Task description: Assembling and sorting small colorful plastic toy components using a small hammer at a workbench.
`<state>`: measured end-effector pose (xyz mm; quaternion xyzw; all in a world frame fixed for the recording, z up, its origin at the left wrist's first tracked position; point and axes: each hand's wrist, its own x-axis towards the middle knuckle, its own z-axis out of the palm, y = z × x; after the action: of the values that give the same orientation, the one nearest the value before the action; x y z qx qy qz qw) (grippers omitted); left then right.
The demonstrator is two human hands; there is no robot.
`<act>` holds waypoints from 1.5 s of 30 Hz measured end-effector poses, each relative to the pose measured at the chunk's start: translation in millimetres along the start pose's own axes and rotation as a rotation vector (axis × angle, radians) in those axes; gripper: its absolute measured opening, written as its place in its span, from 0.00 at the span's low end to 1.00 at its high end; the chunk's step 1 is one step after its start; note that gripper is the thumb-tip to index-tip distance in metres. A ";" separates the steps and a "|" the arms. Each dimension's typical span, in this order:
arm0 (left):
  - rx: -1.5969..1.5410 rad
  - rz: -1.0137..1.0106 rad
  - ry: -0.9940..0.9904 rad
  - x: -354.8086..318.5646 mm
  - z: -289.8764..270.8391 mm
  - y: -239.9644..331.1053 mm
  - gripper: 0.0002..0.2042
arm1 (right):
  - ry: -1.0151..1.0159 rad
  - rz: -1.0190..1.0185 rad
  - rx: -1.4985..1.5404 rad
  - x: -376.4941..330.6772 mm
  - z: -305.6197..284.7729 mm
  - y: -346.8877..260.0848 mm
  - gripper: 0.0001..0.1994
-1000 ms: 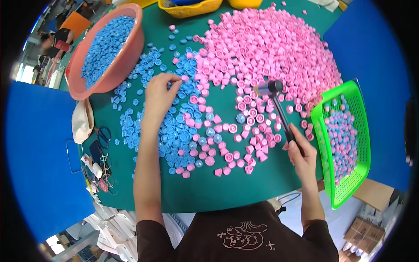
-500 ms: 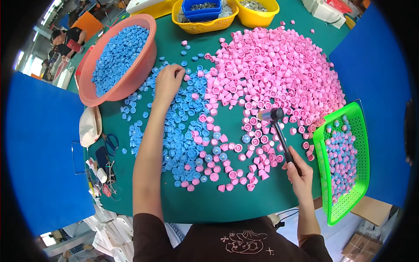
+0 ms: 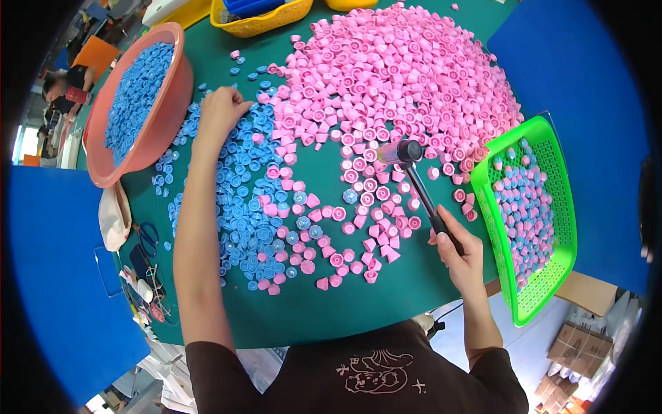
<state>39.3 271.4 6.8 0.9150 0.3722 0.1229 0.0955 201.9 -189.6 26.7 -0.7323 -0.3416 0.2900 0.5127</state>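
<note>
My right hand [image 3: 460, 252] is wrapped round the black handle of a small hammer [image 3: 429, 203]. Its head, dark at one end and pale and see-through at the other, hovers over pink cup-shaped pieces [image 3: 370, 185]. Over the blue cap-shaped pieces [image 3: 243, 172], by the far edge of their spread, is my left hand [image 3: 222, 114]. Its fingers are curled together and pointing down; whatever they hold is hidden. A few blue caps with clear centres [image 3: 303, 223] lie among the pink cups between my hands.
A large pink heap [image 3: 407, 76] fills the far side. To the left stands a salmon basin [image 3: 181, 76] of blue caps; to the right, a green basket [image 3: 514, 303] of joined pink-and-blue pieces. Scissors [image 3: 147, 238] lie at the left edge. A yellow basket [image 3: 265, 24] is at the back.
The whole view has shifted, so the table's things appear further left and higher. My left hand stays over the blue caps, its fingers turned slightly. The hammer remains in my right hand.
</note>
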 end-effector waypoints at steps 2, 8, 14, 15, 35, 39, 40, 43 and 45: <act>0.013 0.051 0.023 -14.7 5.9 4.9 0.12 | 0.017 0.003 -0.009 -0.4 -3.2 1.2 0.22; -0.064 0.085 0.163 -39.3 2.0 -3.3 0.10 | 0.008 0.000 0.001 3.9 -4.4 0.3 0.22; -0.115 -0.045 -0.123 -27.0 -22.7 3.2 0.12 | 0.012 -0.012 0.014 -3.6 -6.6 3.6 0.22; -0.024 -0.042 -0.207 -25.0 -26.5 4.9 0.13 | 0.010 -0.002 0.008 -3.7 -6.0 3.6 0.22; -0.484 0.180 -0.069 -130.1 12.1 170.2 0.11 | -0.013 -0.059 -0.044 2.3 1.7 -3.2 0.21; -0.438 0.184 -0.072 -127.5 16.0 176.4 0.11 | -0.012 -0.038 -0.045 0.0 1.1 -0.9 0.20; -0.446 0.184 -0.076 -126.9 15.7 177.7 0.10 | -0.011 -0.037 -0.038 -0.1 1.3 -0.2 0.20; -0.424 0.183 -0.079 -123.8 14.0 180.2 0.09 | -0.023 -0.041 -0.054 0.2 0.8 -0.7 0.20; -0.397 0.182 -0.079 -122.8 15.5 180.6 0.09 | -0.028 -0.049 -0.061 0.7 1.0 0.0 0.20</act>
<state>77.6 56.4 21.2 0.9122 0.2524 0.1662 0.2767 201.5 -188.4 26.4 -0.7351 -0.3750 0.2770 0.4922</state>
